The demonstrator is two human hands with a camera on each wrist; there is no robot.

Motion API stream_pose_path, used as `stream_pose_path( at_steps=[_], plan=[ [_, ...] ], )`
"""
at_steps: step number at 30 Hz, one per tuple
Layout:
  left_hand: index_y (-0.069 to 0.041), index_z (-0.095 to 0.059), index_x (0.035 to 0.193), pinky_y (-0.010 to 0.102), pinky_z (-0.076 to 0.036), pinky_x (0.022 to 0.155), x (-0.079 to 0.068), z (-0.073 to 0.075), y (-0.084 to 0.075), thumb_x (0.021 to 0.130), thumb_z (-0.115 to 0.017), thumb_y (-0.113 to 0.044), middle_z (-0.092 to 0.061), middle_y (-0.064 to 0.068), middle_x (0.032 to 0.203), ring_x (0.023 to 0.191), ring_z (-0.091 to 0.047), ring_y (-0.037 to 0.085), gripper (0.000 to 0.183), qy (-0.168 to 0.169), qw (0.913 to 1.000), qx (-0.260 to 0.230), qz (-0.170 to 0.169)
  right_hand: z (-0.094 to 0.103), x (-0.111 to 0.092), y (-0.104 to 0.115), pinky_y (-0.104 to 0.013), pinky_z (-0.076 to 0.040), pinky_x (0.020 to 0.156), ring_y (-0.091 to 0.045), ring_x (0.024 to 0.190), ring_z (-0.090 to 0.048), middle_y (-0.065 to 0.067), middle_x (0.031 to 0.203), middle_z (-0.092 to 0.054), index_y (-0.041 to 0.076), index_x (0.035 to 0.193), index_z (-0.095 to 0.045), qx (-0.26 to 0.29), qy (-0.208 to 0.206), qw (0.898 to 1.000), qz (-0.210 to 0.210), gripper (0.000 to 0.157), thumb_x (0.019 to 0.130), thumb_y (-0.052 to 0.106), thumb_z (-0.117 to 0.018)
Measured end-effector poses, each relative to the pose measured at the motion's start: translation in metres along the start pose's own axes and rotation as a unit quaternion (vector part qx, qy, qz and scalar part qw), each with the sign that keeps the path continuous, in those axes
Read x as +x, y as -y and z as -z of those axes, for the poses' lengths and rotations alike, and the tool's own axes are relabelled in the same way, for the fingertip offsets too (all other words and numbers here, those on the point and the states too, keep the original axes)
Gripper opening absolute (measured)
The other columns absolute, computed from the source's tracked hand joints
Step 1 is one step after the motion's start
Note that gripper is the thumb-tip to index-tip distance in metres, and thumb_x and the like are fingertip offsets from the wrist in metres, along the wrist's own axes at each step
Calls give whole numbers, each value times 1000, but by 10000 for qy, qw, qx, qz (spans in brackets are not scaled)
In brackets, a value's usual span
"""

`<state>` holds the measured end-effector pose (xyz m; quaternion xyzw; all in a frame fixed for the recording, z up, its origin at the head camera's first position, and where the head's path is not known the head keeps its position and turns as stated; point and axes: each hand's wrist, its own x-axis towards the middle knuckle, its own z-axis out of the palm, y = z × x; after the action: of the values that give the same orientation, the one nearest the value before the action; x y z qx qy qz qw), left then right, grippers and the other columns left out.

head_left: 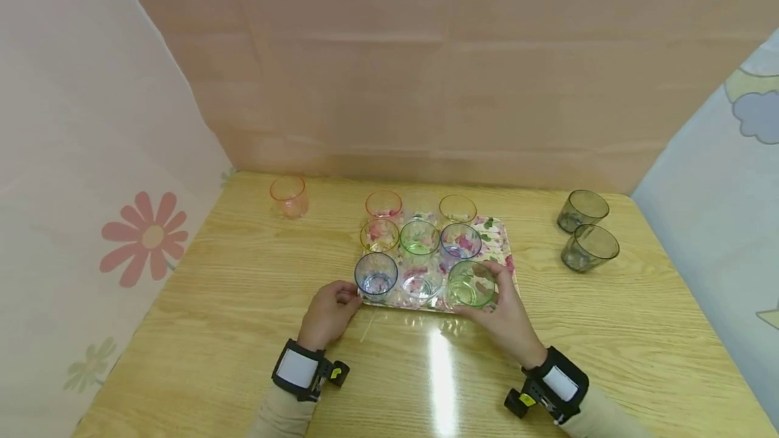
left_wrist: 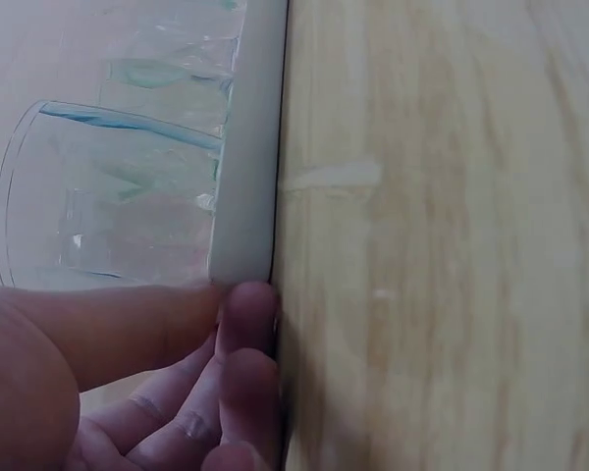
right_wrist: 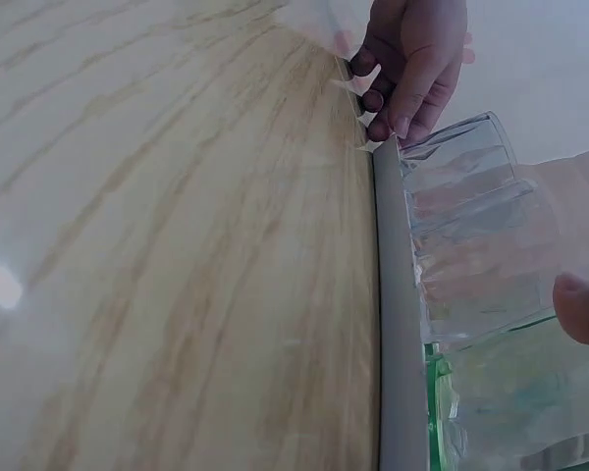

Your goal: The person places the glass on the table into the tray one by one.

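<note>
A floral tray carries several clear tinted cups in rows. My left hand pinches the tray's front left corner between thumb and fingers, beside a blue cup. In the left wrist view the thumb lies at the pale tray edge, with curled fingers below. My right hand holds a green cup at the tray's front right, thumb on the near side and fingers on the far side. Between these two cups stands a colourless cup.
Behind are a second green cup, a purple cup, a yellow cup and a back row. An orange-pink cup stands at the table's back left. At the right are two grey cups, one behind, one nearer.
</note>
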<state>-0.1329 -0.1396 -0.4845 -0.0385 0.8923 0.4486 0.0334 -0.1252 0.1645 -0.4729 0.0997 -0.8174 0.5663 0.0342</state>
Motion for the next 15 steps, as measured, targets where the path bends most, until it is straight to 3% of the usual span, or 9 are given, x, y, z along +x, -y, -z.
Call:
stream_pose_path(
  at_steps=[7,15],
  plan=[
    [-3,-67,104,33,-49,65,0,-1,1,87,-66,-16,-69,4,86,76,-62,15,21,-9,10000,29,67,-8,2,-2,-29,-47,69,-28,117,-42,-13,137,-43,7,138,-31,-256,-116,9994,-203,87,70,32,-81],
    [-4,-66,103,33,-48,65,0,0,0,87,-66,-17,-69,4,86,77,-62,15,20,25,10000,55,55,-12,4,-6,-46,-44,86,-33,121,-42,-15,135,-44,3,139,-30,-448,-155,9985,-272,89,72,37,-79]
  ],
)
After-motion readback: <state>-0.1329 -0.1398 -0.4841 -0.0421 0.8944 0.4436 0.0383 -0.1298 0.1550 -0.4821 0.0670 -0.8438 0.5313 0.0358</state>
